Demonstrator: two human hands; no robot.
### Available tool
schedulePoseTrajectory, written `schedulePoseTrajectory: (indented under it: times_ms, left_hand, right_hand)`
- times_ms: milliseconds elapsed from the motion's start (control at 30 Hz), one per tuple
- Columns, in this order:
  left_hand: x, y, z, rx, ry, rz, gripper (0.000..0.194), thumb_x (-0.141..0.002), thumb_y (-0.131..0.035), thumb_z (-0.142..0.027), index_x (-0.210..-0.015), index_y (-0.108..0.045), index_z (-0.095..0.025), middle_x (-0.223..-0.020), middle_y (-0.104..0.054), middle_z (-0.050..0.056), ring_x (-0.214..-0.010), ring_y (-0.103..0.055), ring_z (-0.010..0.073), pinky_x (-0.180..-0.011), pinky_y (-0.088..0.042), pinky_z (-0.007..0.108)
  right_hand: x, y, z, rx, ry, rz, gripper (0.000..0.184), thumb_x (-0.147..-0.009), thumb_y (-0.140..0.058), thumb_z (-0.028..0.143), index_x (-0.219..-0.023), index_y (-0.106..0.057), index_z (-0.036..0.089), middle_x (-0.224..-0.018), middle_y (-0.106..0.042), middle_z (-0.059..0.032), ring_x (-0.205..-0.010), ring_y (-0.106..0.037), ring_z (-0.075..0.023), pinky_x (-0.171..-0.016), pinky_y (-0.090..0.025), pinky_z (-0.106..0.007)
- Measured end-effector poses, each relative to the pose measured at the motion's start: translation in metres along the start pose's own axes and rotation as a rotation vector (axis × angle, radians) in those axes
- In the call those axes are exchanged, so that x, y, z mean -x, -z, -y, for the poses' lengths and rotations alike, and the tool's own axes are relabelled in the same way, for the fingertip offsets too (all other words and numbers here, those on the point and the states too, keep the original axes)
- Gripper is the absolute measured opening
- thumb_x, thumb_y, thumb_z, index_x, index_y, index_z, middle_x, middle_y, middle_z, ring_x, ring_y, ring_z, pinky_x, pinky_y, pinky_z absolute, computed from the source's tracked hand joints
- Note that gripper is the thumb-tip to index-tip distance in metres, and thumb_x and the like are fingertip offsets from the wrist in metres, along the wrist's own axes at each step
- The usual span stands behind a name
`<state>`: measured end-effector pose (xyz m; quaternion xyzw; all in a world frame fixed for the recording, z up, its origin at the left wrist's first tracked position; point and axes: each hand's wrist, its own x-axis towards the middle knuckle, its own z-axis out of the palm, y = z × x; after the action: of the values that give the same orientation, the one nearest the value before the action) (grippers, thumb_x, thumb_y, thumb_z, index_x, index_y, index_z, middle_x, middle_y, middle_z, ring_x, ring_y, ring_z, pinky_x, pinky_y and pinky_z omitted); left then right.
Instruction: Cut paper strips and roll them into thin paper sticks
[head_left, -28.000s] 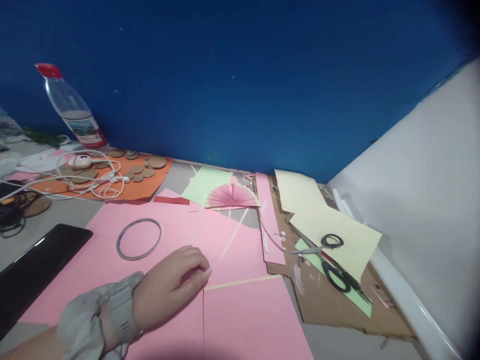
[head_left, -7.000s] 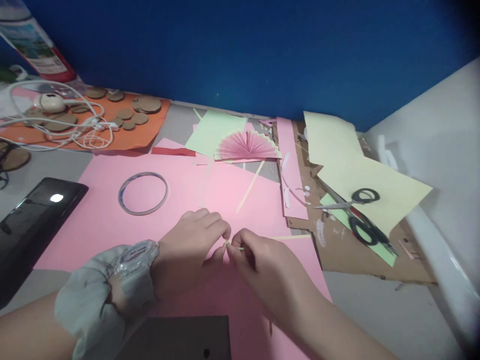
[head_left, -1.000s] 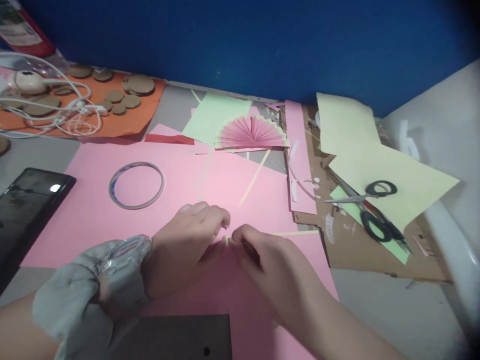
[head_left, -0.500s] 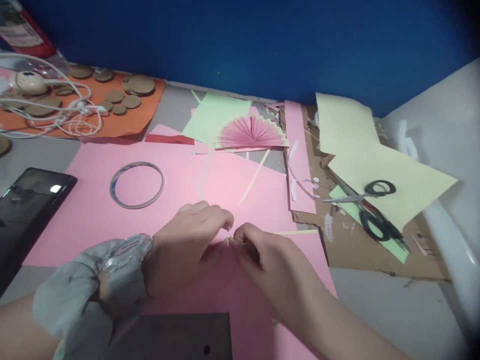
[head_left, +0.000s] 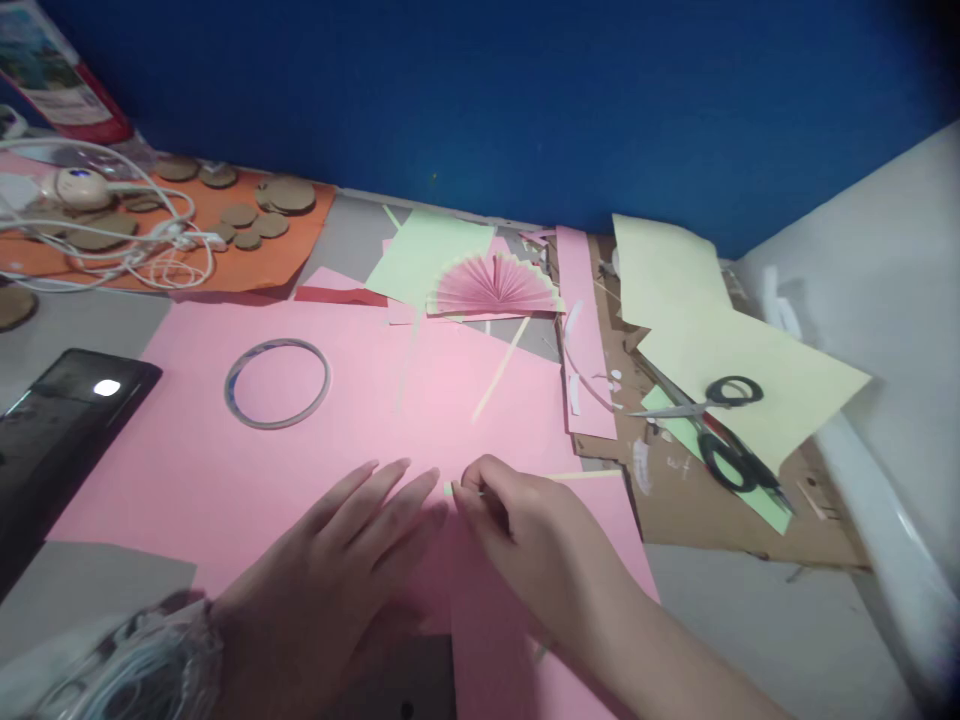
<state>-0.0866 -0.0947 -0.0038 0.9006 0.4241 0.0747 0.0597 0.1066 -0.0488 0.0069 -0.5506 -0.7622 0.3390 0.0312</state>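
Note:
My left hand [head_left: 337, 560] lies flat on the big pink paper sheet [head_left: 225, 470], fingers stretched out and pointing up right. My right hand [head_left: 517, 530] is closed in a pinch on the end of a thin pale yellow paper strip [head_left: 585, 475] that runs to the right along the pink sheet's edge. The fingertips of both hands almost meet. A clear watch and a grey cuff show at my left wrist [head_left: 135, 660], blurred.
A tape ring [head_left: 277, 383] lies on the pink sheet. A folded pink paper fan [head_left: 491, 288] and green paper [head_left: 424, 255] sit behind. Scissors [head_left: 712, 430] rest on yellow paper [head_left: 750, 350] and cardboard at right. A black phone [head_left: 60, 430], white cables [head_left: 127, 240] and cardboard discs [head_left: 277, 195] lie left.
My left hand has let go of its pinch, slid back toward me and spread flat on the pink sheet. My right hand keeps its pinch on the strip. The view tilted slightly down.

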Motion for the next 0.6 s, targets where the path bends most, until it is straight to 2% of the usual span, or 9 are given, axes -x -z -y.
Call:
schedulePoseTrajectory:
  times_ms: [67, 133, 233, 333, 500, 600]
  left_hand:
    - [0.0044, -0.0079, 0.0022, -0.011, 0.007, -0.007, 0.062, -0.084, -0.046, -0.052, -0.134, -0.037, -0.017, -0.143, -0.035, 0.006, -0.127, -0.031, 0.0286, -0.107, -0.018, 0.043]
    - [0.0056, -0.0124, 0.0049, -0.006, 0.021, -0.010, 0.066, -0.083, -0.045, -0.055, -0.135, -0.035, -0.017, -0.145, -0.032, 0.006, -0.129, -0.029, 0.0291, -0.108, -0.016, 0.044]
    - [0.0040, -0.0124, 0.0074, -0.005, -0.001, -0.033, 0.065, -0.083, -0.046, -0.052, -0.136, -0.035, -0.016, -0.145, -0.031, 0.007, -0.129, -0.028, 0.0291, -0.108, -0.016, 0.043]
    - [0.0010, -0.0088, 0.0088, -0.019, -0.036, -0.007, 0.064, -0.082, -0.047, -0.047, -0.137, -0.034, -0.016, -0.147, -0.028, 0.006, -0.130, -0.027, 0.0300, -0.107, -0.017, 0.042]
    - [-0.0025, -0.0065, 0.0107, 0.006, -0.049, 0.033, 0.063, -0.084, -0.042, -0.054, -0.136, -0.038, -0.019, -0.147, -0.027, 0.000, -0.133, -0.022, 0.0288, -0.108, -0.016, 0.038]
    - [-0.0024, -0.0079, 0.0102, 0.020, -0.040, 0.022, 0.062, -0.084, -0.041, -0.056, -0.135, -0.039, -0.020, -0.146, -0.030, -0.001, -0.132, -0.024, 0.0281, -0.109, -0.011, 0.040]
  right_hand:
    - [-0.0002, 0.0001, 0.0003, 0.007, -0.006, -0.004, 0.015, -0.087, -0.041, 0.020, -0.072, -0.043, 0.022, -0.057, -0.048, 0.0059, -0.050, -0.041, -0.0110, -0.049, -0.021, -0.024]
    - [-0.0003, 0.0003, 0.0004, 0.007, -0.009, -0.006, 0.015, -0.087, -0.041, 0.020, -0.071, -0.042, 0.022, -0.056, -0.047, 0.0059, -0.049, -0.039, -0.0110, -0.049, -0.020, -0.024]
    - [-0.0006, 0.0001, 0.0000, 0.000, -0.006, -0.012, 0.015, -0.086, -0.041, 0.020, -0.072, -0.042, 0.022, -0.056, -0.047, 0.0058, -0.049, -0.039, -0.0109, -0.049, -0.019, -0.024]
    - [-0.0009, -0.0009, -0.0010, -0.004, -0.004, -0.011, 0.014, -0.085, -0.041, 0.019, -0.072, -0.041, 0.022, -0.056, -0.046, 0.0062, -0.050, -0.038, -0.0107, -0.049, -0.019, -0.024]
    - [-0.0012, -0.0024, -0.0017, 0.007, -0.013, -0.015, 0.013, -0.085, -0.041, 0.019, -0.073, -0.040, 0.023, -0.055, -0.044, 0.0073, -0.049, -0.035, -0.0103, -0.049, -0.019, -0.024]
    - [-0.0011, -0.0022, -0.0011, 0.019, -0.020, -0.019, 0.015, -0.086, -0.041, 0.020, -0.072, -0.039, 0.023, -0.055, -0.042, 0.0073, -0.048, -0.034, -0.0101, -0.049, -0.018, -0.024]
